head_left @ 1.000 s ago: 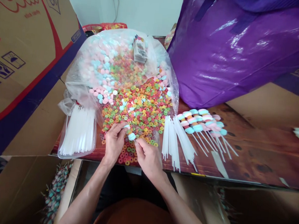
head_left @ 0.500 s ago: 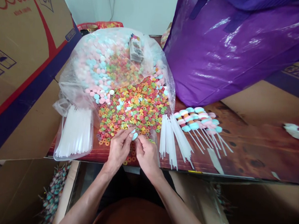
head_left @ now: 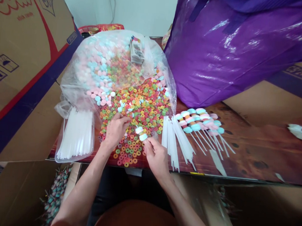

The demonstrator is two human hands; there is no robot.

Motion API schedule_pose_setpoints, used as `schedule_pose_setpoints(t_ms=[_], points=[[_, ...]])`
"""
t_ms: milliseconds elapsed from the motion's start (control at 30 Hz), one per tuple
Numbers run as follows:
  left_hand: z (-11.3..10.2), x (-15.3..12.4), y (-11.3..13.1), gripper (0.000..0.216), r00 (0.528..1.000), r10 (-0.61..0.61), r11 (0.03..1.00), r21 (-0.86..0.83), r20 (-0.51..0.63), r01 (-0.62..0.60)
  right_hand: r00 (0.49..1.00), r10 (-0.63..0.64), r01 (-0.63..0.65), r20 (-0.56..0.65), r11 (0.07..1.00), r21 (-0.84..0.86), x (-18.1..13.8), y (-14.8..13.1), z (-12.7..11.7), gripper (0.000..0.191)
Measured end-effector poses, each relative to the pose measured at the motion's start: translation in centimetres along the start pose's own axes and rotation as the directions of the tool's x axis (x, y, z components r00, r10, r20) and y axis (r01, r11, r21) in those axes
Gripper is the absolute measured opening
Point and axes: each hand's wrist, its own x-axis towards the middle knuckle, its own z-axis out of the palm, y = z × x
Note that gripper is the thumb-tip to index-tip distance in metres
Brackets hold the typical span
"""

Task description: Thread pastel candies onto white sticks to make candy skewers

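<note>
My right hand [head_left: 156,154] pinches a thin white stick with pale blue and white candy pieces [head_left: 141,133] threaded on its upper end. My left hand [head_left: 116,129] rests fingers-down on a heap of small coloured candy rings [head_left: 141,107], fingertips curled among the rings; what they hold, if anything, is hidden. The rings spill from a clear plastic bag [head_left: 113,63] that also holds pink, blue and white round candies [head_left: 99,75]. To the right lie loose white sticks [head_left: 173,139] and several finished candy skewers [head_left: 201,124].
A clear tray of white sticks [head_left: 76,136] sits at the left. A large cardboard box [head_left: 25,52] stands left, a shiny purple bag [head_left: 235,46] right. The brown tabletop [head_left: 255,152] continues right. More skewers lie in a carton [head_left: 54,192] below the table's edge.
My hands have come apart. The left hand moved up onto the ring heap; the right hand keeps the stick, which now carries two candy pieces.
</note>
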Motion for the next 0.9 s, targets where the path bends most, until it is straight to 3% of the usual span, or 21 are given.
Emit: schedule_pose_setpoints(t_ms=[100, 167, 200, 233, 300, 367, 467, 567, 700, 767, 900], points=[[0.2, 0.5, -0.1, 0.020, 0.999, -0.049, 0.996, -0.080, -0.021, 0.047, 0.999, -0.031, 0.031, 0.014, 0.999, 0.013, -0.1, 0.1, 0.4, 0.031], [0.2, 0.4, -0.4, 0.013, 0.993, -0.106, 0.953, -0.290, -0.043, 0.089, 0.998, -0.055, 0.054, 0.020, 0.998, 0.018, 0.0, 0.0, 0.5, 0.029], [0.2, 0.3, -0.6, 0.010, 0.989, -0.147, 0.887, -0.446, -0.023, 0.122, 0.997, -0.066, 0.066, 0.026, 0.998, 0.021, 0.0, -0.1, 0.5, 0.028], [0.1, 0.1, -0.7, 0.010, 0.982, -0.187, 0.776, -0.608, 0.032, 0.168, 0.997, -0.077, 0.076, 0.032, 0.997, 0.027, 0.0, -0.2, 0.6, 0.027], [-0.3, -0.4, -0.9, 0.022, 0.953, -0.225, 0.461, -0.840, 0.202, 0.287, 0.995, -0.095, 0.094, 0.036, 0.995, 0.045, 0.0, -0.6, 0.6, 0.026], [-0.8, -1.1, -0.8, 0.033, 0.917, -0.214, 0.195, -0.905, 0.338, 0.379, 0.993, -0.115, 0.112, 0.030, 0.991, 0.069, 0.0, -0.9, 0.5, 0.025], [-1.6, -1.8, -0.5, 0.035, 0.891, -0.202, 0.030, -0.907, 0.406, 0.420, 0.990, -0.137, 0.134, 0.026, 0.987, 0.091, 0.0, -1.4, 0.4, 0.025], [-2.0, -2.2, -0.4, 0.036, 0.890, -0.191, -0.002, -0.906, 0.415, 0.422, 0.989, -0.142, 0.139, 0.030, 0.986, 0.089, -0.1, -1.6, 0.4, 0.025], [-1.7, -2.7, -0.8, 0.037, 0.902, -0.224, 0.051, -0.920, 0.370, 0.390, 0.990, -0.139, 0.137, 0.034, 0.989, 0.060, -0.2, -1.6, 0.5, 0.026], [-1.5, -3.1, -0.9, 0.037, 0.911, -0.281, 0.139, -0.926, 0.303, 0.351, 0.989, -0.142, 0.140, 0.038, 0.989, 0.039, -0.3, -1.4, 0.5, 0.027], [-2.7, -4.2, -0.9, 0.035, 0.924, -0.356, 0.416, -0.861, 0.142, 0.293, 0.989, -0.143, 0.143, 0.046, 0.990, 0.001, -0.4, -0.6, 0.5, 0.027]])
